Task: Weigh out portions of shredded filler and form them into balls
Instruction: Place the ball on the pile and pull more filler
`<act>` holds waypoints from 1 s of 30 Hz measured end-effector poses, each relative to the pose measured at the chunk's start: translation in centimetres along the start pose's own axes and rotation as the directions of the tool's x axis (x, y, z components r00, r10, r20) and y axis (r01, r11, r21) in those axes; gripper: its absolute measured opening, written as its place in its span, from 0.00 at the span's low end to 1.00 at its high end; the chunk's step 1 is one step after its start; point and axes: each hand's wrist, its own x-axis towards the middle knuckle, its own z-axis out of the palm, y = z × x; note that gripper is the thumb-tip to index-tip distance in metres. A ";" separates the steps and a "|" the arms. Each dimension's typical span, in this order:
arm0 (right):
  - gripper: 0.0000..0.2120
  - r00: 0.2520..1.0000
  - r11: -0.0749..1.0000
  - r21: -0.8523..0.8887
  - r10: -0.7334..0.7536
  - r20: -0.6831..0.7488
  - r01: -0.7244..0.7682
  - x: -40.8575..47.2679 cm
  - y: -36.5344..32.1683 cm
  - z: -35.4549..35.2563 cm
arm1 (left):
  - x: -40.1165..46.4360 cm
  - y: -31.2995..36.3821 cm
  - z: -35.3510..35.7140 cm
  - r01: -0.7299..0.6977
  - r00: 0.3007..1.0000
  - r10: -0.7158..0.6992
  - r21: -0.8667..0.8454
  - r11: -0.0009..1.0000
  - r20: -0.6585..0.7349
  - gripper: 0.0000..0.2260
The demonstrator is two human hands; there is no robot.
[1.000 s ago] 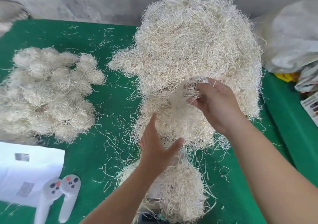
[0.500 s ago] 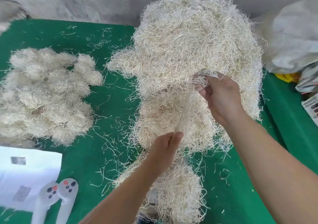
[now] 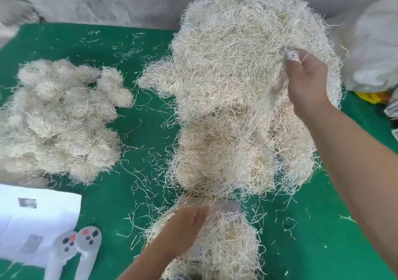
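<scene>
Straw-coloured shredded filler pile on green desk: right hand grip clenches a drawn tuft; left hand rests flat, fingers straight, on near portion.

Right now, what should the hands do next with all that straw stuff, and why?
Probably bring the right hand down, since it grips a tuft drawn from the big filler heap, and add it to the small portion that the left hand rests on, where weighing seems to happen.

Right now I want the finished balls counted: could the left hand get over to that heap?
Probably yes: the left hand rests open on the near filler portion, and only bare green table lies between it and the heap of balls.
</scene>
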 end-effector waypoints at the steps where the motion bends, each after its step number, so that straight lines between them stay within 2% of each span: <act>1: 0.19 1.000 0.998 -0.055 -0.010 0.027 0.011 0.5 -0.1 0.1 | -0.3 -0.2 0.0 0.032 0.999 -0.033 -0.045 0.998 -0.019 0.26; 3: 0.21 0.978 0.988 -0.150 0.010 0.210 0.022 0.6 0.0 0.8 | -0.7 -0.1 0.0 0.105 0.990 -0.116 -0.129 0.986 -0.079 0.26; 4: 0.23 0.935 0.969 -0.244 0.064 0.348 0.025 0.4 0.3 1.3 | -0.8 0.1 0.0 0.120 0.985 -0.135 -0.136 0.983 -0.103 0.25; 6: 0.27 0.779 0.885 -0.462 0.247 0.576 0.062 -0.2 1.1 2.0 | -0.7 1.0 -0.1 0.102 0.984 -0.105 -0.032 0.994 -0.143 0.25; 8: 0.30 0.645 0.783 -0.604 0.387 0.659 0.146 -0.7 1.5 2.3 | -0.7 2.2 -0.4 0.057 0.984 -0.035 0.124 0.991 -0.175 0.24; 9: 0.30 0.629 0.726 -0.655 0.411 0.659 0.212 -0.7 1.7 2.1 | -0.7 2.7 -0.6 0.041 0.981 -0.002 0.194 0.980 -0.196 0.23; 11: 0.30 0.692 0.609 -0.735 0.393 0.606 0.297 -0.3 1.6 1.3 | -0.7 3.4 -0.8 0.035 0.968 0.042 0.298 0.954 -0.246 0.17; 13: 0.28 0.797 0.517 -0.809 0.346 0.496 0.279 0.1 1.2 -0.2 | -1.0 3.4 -0.9 0.106 0.960 -0.004 0.346 0.932 -0.282 0.12; 15: 0.25 0.891 0.485 -0.846 0.252 0.377 0.220 -0.2 0.3 -2.0 | -1.5 2.7 -1.1 0.218 0.955 -0.104 0.416 0.883 -0.279 0.21; 16: 0.23 0.921 0.511 -0.838 0.200 0.334 0.192 -1.0 -0.2 -2.9 | -1.8 2.2 -1.3 0.267 0.950 -0.159 0.431 0.862 -0.270 0.26; 18: 0.21 0.942 0.633 -0.759 0.136 0.306 0.155 -4.3 -0.3 -4.6 | -2.6 1.4 -1.6 0.330 0.940 -0.259 0.401 0.854 -0.223 0.32; 20: 0.25 0.886 0.729 -0.671 0.215 0.411 0.134 -10.6 0.4 -5.7 | -3.3 1.1 -1.3 0.324 0.946 -0.298 0.352 0.878 -0.130 0.36; 21: 0.29 0.800 0.755 -0.643 0.306 0.516 0.126 -14.5 0.9 -5.9 | -3.6 1.2 -0.9 0.301 0.953 -0.288 0.325 0.896 -0.089 0.37; 22: 0.33 0.674 0.764 -0.633 0.402 0.619 0.126 -18.3 1.6 -5.8 | -3.8 1.3 -0.4 0.269 0.963 -0.263 0.291 0.918 -0.060 0.37; 24: 0.39 0.422 0.773 -0.624 0.530 0.736 0.117 -24.8 4.0 -5.0 | -4.0 1.7 0.6 0.194 0.981 -0.194 0.228 0.954 -0.024 0.37; 25: 0.44 0.356 0.790 -0.608 0.546 0.758 0.083 -27.3 5.5 -4.5 | -3.9 2.0 1.0 0.162 0.986 -0.164 0.205 0.965 -0.004 0.37; 26: 0.48 0.344 0.798 -0.602 0.557 0.756 0.031 -29.1 6.8 -3.9 | -3.9 2.2 1.3 0.133 0.990 -0.139 0.176 0.975 0.022 0.37; 27: 0.48 0.367 0.805 -0.593 0.559 0.744 -0.022 -30.2 7.7 -3.1 | -3.8 2.5 1.6 0.102 0.993 -0.108 0.133 0.986 0.045 0.36; 30: 0.35 0.553 0.858 -0.485 0.490 0.674 -0.171 -30.9 8.2 -0.8 | -3.7 4.0 2.3 -0.047 0.997 0.052 -0.086 0.995 0.050 0.26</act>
